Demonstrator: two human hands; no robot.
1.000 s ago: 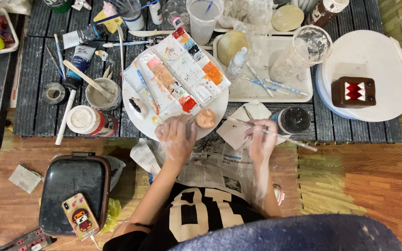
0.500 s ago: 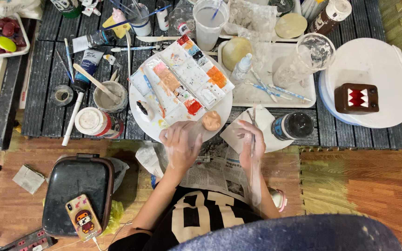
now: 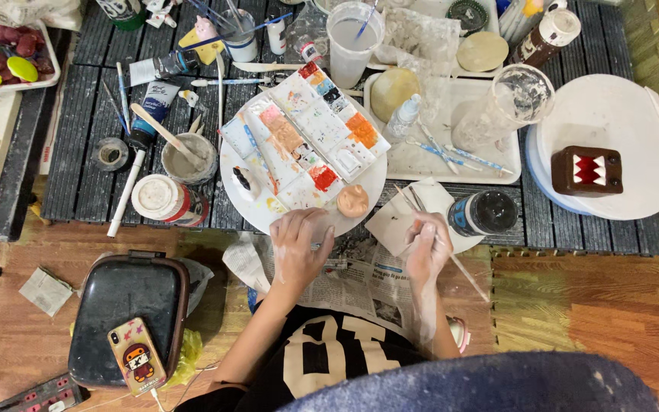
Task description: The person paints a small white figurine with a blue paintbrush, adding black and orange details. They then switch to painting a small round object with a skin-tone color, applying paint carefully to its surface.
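Left hand (image 3: 299,248) curled around small pale object, resting at round white plate (image 3: 371,187) edge beside paint palette (image 3: 306,130). Right hand (image 3: 426,248) grips thin brush (image 3: 451,259) over newspaper (image 3: 352,278).

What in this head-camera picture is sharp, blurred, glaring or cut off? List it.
Head view: even, soft indoor light with faint shadows; the paint palette and the brown box figure are sharp; the left hand and the right hand, which holds a brush, look slightly soft; the white round board is bright, nearly washed out; the blue cloth at the bottom edge is blurred; the trays at left are cut off.
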